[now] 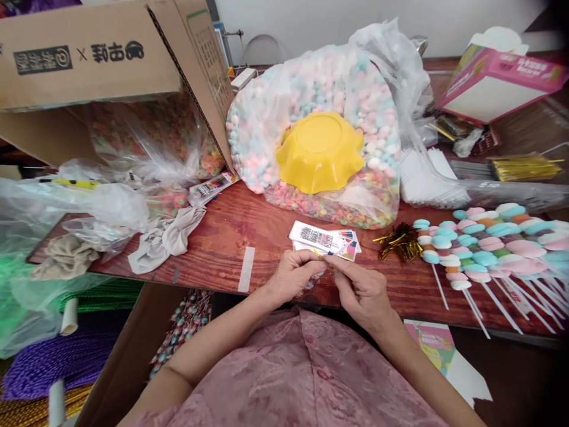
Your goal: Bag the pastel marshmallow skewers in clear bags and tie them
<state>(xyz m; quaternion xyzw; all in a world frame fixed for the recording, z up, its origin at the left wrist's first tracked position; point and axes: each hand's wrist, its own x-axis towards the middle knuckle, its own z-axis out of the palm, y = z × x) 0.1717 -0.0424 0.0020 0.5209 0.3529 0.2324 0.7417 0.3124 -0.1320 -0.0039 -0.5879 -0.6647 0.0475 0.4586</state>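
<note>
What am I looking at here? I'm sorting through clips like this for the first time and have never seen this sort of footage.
This is one picture from a camera worn on a person's head, looking down at their own bare hands over a reddish wooden table. The left hand and right hand meet at the table's near edge, pinching a thin gold twist tie between the fingertips. Just beyond them lie small printed paper cards. To the right lie pastel marshmallow skewers on white sticks and a loose bunch of gold ties. Behind sits a clear plastic bag of pastel marshmallows with an upturned yellow scalloped plastic bowl on it. A brown cardboard box stands at the left.
</note>
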